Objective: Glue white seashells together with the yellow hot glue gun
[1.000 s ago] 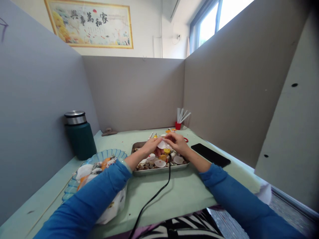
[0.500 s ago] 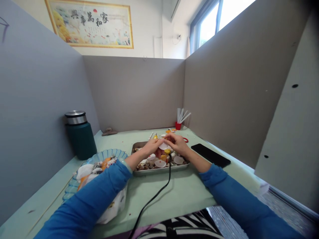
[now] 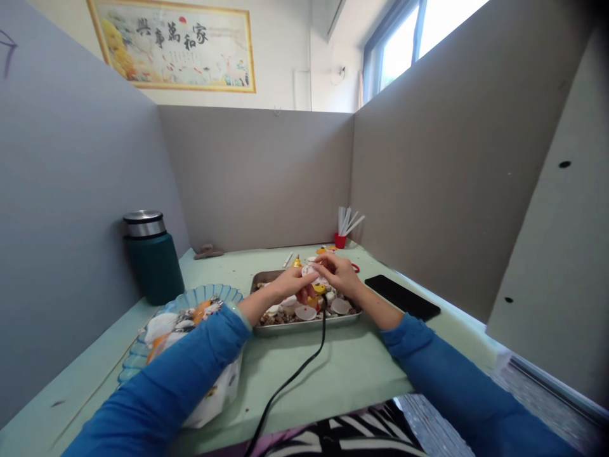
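Both my hands meet over a metal tray [image 3: 304,327] heaped with shells. A whitish shell [image 3: 311,273] with reddish marks is between them. My left hand [image 3: 295,282] has it pinched at the left between thumb and fingers. From the right, the bent fingers of my right hand [image 3: 335,270] close on the shell's upper edge. Just below the hands is a yellow tool [image 3: 319,289] with a black cord [image 3: 297,374] running toward me; its kind is partly hidden. Flat white shells [image 3: 306,312] lie at the tray's front.
At left, a blue scalloped dish [image 3: 130,365] holds shells and a white bag, near a green flask [image 3: 155,266]. A black phone [image 3: 402,296] lies at right. Behind the tray are a yellow-tipped bottle [image 3: 297,261] and a red cup [image 3: 340,240] of white sticks. Grey partitions [image 3: 257,178] enclose the table.
The shell between my hands has turned, and a face with reddish marks now shows where it looked plain white. My hands and arms have hardly moved.
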A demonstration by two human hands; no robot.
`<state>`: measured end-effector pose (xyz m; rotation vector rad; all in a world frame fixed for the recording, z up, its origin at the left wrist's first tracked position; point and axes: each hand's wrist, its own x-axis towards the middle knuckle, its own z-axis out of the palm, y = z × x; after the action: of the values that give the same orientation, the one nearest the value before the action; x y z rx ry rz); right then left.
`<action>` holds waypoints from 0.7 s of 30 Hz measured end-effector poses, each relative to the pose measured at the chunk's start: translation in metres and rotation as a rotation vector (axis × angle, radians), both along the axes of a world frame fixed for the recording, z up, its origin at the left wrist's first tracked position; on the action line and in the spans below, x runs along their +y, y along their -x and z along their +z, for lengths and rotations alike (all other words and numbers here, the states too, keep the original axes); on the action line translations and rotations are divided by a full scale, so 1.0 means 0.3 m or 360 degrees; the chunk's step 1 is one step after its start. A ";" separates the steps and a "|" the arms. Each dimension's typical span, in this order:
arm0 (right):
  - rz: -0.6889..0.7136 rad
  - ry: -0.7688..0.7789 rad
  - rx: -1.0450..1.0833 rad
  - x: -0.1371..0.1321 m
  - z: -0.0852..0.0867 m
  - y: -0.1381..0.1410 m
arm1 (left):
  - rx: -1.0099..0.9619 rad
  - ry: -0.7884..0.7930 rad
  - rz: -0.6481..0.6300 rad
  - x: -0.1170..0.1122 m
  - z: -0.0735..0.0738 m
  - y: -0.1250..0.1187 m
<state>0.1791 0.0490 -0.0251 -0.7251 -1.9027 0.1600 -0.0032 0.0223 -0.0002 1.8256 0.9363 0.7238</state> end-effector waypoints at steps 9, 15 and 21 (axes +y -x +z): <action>0.0028 -0.0015 -0.0151 -0.011 0.013 0.001 | 0.0021 0.0039 0.0010 0.022 -0.017 0.007; 0.0070 -0.0032 -0.0124 -0.008 0.012 0.002 | 0.0036 0.0027 -0.0110 0.002 -0.006 0.005; 0.0046 0.0036 -0.0156 -0.008 0.011 0.002 | 0.0035 0.0076 -0.0047 0.002 -0.002 0.000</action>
<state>0.1785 0.0466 -0.0219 -0.7329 -2.0082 0.1672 -0.0032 0.0230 -0.0010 1.8049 0.9313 0.6588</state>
